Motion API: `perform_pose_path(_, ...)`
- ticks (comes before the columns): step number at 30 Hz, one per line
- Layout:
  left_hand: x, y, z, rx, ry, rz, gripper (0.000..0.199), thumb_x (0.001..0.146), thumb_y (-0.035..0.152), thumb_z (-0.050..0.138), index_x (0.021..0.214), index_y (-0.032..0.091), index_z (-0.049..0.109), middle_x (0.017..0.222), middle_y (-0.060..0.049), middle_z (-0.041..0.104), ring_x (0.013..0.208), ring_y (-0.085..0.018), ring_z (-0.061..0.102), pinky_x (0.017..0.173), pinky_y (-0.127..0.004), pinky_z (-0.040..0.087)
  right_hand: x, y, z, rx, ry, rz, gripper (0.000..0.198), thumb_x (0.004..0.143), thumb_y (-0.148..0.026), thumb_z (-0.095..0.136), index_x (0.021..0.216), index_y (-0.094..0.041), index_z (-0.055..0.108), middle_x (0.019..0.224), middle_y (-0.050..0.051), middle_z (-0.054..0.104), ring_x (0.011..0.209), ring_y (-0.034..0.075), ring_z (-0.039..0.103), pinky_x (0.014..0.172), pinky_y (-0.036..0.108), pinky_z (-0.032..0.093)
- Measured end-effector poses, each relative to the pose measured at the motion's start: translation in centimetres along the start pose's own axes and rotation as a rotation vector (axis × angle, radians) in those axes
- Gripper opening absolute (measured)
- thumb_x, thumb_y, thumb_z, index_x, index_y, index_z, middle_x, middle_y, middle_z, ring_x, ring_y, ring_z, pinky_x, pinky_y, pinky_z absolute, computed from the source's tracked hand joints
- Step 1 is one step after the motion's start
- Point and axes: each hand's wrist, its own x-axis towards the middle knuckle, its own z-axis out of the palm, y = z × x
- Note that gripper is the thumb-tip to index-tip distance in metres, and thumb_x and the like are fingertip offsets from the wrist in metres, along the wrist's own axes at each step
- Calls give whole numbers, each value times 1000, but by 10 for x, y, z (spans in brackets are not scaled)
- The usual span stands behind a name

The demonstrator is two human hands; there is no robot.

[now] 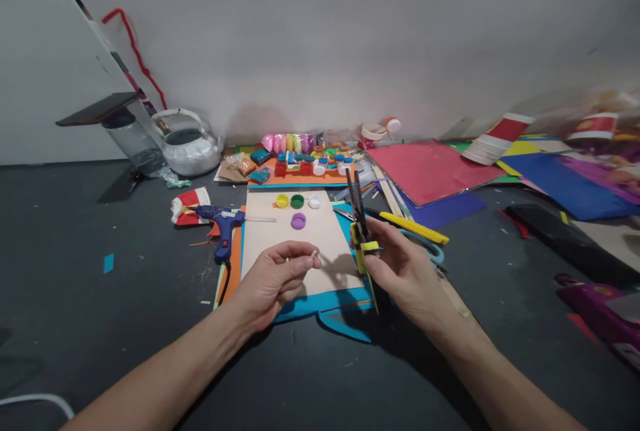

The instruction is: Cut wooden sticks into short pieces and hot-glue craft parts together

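My left hand is closed in a pinch over the pale sheet, with a small piece of thin pale stick at its fingertips. My right hand is wrapped around a black-and-yellow hand tool; its two long dark jaws point up and stand slightly apart. Whether it is pliers or scissors I cannot tell. Beyond my hands, on the sheet, lie a yellow cap, a green cap, a white cap and a purple cap.
A blue glue gun rests left of the sheet, by a crumpled paper cup. A yellow utility knife lies behind my right hand. Paint pots and a white kettle stand farther back. At right are a red sheet and another person's blurred hand.
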Motion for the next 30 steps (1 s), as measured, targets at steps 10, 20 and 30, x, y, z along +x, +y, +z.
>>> perform_pose_path(10, -2, -3, 0, 13, -69, -28, 15, 76, 22, 72, 82, 13, 62, 72, 1, 62, 37, 4, 23, 35, -12, 11, 6, -14, -17, -139, -249, 145, 24, 79, -29, 53, 97, -16, 61, 94, 7, 67, 89, 23, 63, 81, 36, 51)
perform_pose_path(20, -6, 2, 6, 62, 0, 57, 24, 69, 23, 78, 85, 14, 62, 74, -3, 70, 36, 4, 24, 35, -12, 14, -11, -26, -3, -457, -187, -109, 40, 79, -27, 58, 118, -21, 53, 111, 8, 64, 97, 24, 61, 78, 31, 49)
perform_pose_path(30, -7, 7, 9, 87, 62, 203, 27, 70, 29, 77, 78, 14, 57, 62, 0, 66, 35, 2, 23, 35, -13, 12, -15, -25, -2, -705, -314, -118, 42, 73, -21, 62, 113, -18, 54, 106, 10, 65, 92, 24, 62, 75, 31, 47)
